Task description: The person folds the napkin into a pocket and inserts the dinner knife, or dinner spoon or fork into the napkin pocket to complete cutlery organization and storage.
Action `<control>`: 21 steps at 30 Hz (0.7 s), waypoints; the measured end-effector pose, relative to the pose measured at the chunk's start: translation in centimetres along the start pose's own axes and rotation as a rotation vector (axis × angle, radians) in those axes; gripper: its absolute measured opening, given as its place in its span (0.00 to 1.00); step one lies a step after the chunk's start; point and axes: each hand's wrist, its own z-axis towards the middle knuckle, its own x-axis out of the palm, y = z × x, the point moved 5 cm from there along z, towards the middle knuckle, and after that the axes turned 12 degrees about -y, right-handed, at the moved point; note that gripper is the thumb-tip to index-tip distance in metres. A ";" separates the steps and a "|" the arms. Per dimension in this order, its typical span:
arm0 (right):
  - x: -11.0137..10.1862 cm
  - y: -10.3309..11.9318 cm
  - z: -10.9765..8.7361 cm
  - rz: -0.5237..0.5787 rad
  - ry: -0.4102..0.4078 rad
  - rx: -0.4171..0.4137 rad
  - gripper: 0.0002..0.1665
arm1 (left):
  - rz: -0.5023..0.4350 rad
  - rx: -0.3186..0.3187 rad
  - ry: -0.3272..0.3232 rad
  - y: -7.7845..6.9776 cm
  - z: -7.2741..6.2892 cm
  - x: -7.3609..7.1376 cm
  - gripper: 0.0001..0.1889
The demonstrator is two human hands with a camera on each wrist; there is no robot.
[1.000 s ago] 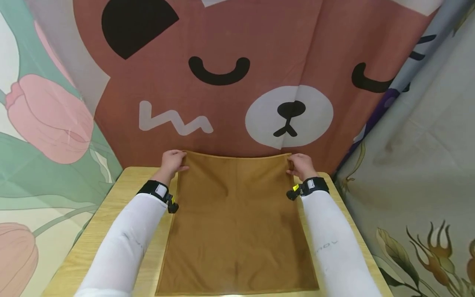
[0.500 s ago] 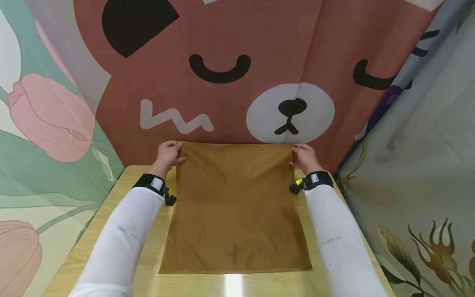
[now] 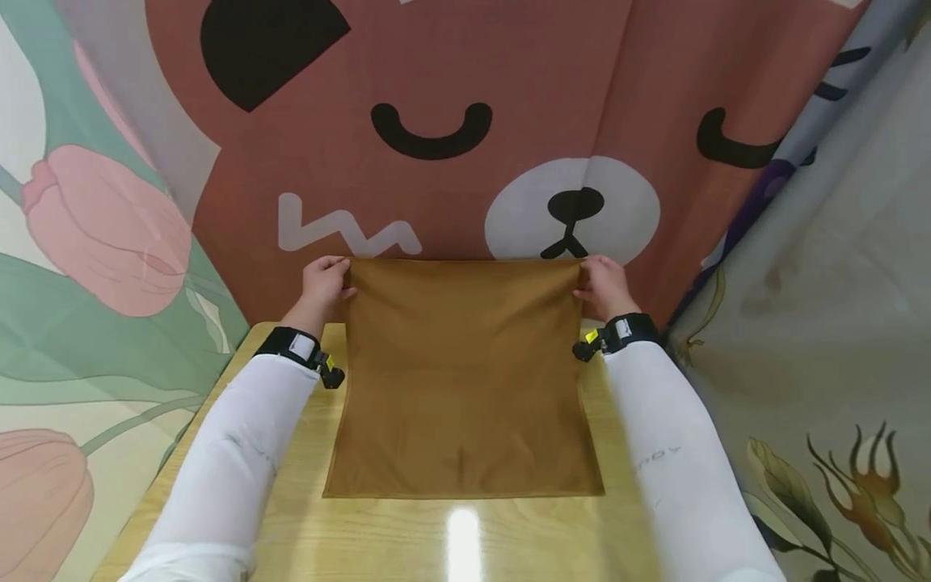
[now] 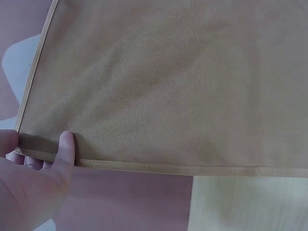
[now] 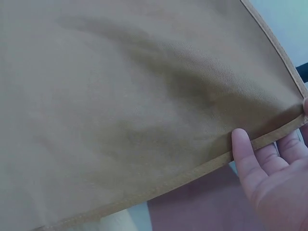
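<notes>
A brown cloth with hemmed edges point(image 3: 465, 380) hangs spread between both hands in the head view, its lower edge close over the table. My left hand point(image 3: 323, 287) pinches its upper left corner. At the upper right corner, my right hand point(image 3: 605, 287) grips the cloth in the same way. In the left wrist view the cloth point(image 4: 144, 96) is nearly smooth, and a finger of the left hand point(image 4: 38, 187) lies along its face. Soft folds run from the right hand point(image 5: 279, 178) across the cloth point(image 5: 120, 120) in the right wrist view.
A light wooden table point(image 3: 393, 537) lies beneath, with a bright light reflection near its front. Behind it hangs a curtain with a bear face point(image 3: 436, 202). Floral curtains stand at the left point(image 3: 109, 234) and right point(image 3: 822, 323).
Both hands have lifted the cloth's upper edge and moved it away. Its lower edge has drawn back from the table's front, uncovering more wood.
</notes>
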 end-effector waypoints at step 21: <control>-1.1 -1.2 -2.3 0.228 0.078 0.028 0.07 | -0.087 -0.032 0.096 1.4 -1.8 -2.2 0.16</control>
